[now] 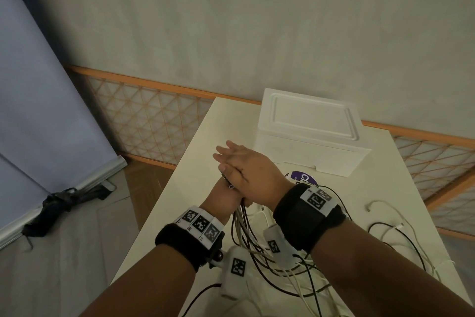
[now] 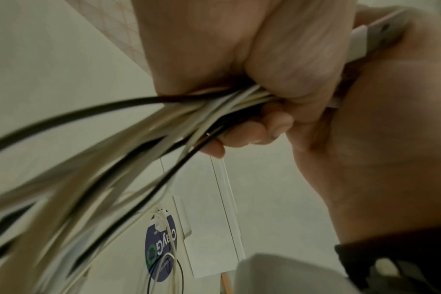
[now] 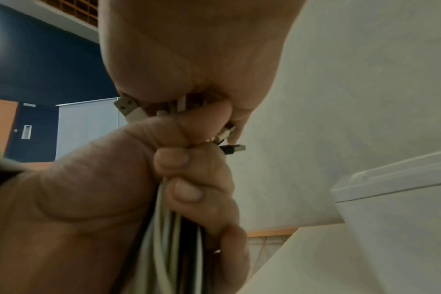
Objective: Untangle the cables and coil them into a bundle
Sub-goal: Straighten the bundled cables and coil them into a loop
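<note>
My left hand (image 1: 226, 195) is raised over the table and grips a bundle of black and white cables (image 1: 241, 224) in its fist, the strands hanging down in loops. In the right wrist view its curled fingers (image 3: 189, 191) wrap the cables (image 3: 174, 228), and USB plugs (image 3: 129, 111) stick out above the fist. My right hand (image 1: 254, 165) lies over the plug ends with its palm (image 3: 189, 49) pressed on them and its fingers stretched forward. The left wrist view shows the left hand (image 2: 239, 59) squeezing the bundle (image 2: 139, 129), with the right hand (image 2: 378, 139) beside it.
More loose black and white cables (image 1: 385, 229) lie spread over the right part of the white table (image 1: 205, 149). A white lidded box (image 1: 308, 131) stands at the back, and a round purple sticker (image 1: 303, 176) lies before it. The table's left edge drops to the floor.
</note>
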Demonstrator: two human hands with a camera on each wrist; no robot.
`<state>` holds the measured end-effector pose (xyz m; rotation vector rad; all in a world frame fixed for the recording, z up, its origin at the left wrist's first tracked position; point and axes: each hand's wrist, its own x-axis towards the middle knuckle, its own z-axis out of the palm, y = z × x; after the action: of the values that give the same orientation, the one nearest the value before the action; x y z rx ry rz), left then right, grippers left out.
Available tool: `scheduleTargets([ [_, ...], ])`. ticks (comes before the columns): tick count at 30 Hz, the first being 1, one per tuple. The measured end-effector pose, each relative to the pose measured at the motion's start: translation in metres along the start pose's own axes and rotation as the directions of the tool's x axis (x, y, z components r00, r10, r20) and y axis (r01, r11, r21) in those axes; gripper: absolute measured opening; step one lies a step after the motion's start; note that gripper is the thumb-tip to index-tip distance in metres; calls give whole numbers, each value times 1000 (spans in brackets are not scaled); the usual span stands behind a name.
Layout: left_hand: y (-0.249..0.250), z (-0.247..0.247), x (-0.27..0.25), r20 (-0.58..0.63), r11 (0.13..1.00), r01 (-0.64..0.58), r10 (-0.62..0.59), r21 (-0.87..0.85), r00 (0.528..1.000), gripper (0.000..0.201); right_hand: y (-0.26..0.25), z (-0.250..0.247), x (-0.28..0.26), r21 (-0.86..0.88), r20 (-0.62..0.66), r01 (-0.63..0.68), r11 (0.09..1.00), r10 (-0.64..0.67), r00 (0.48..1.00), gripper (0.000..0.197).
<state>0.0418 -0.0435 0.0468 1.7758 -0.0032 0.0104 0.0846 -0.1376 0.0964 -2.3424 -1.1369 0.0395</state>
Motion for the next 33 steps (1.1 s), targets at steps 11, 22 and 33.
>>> scheduleTargets([
  [11,12,-5,-6,45,981,70,-63,-183,997,18,-6,-16,0,-30,108,69,997,-65,992,49],
  [22,18,-9,-4,229,994,96,-83,-45,970,21,-10,-25,7,225,205,-173,959,127,970,51],
  [33,7,-25,29,-83,841,42,-103,-540,991,55,9,12,-10,383,148,-320,867,285,947,20],
])
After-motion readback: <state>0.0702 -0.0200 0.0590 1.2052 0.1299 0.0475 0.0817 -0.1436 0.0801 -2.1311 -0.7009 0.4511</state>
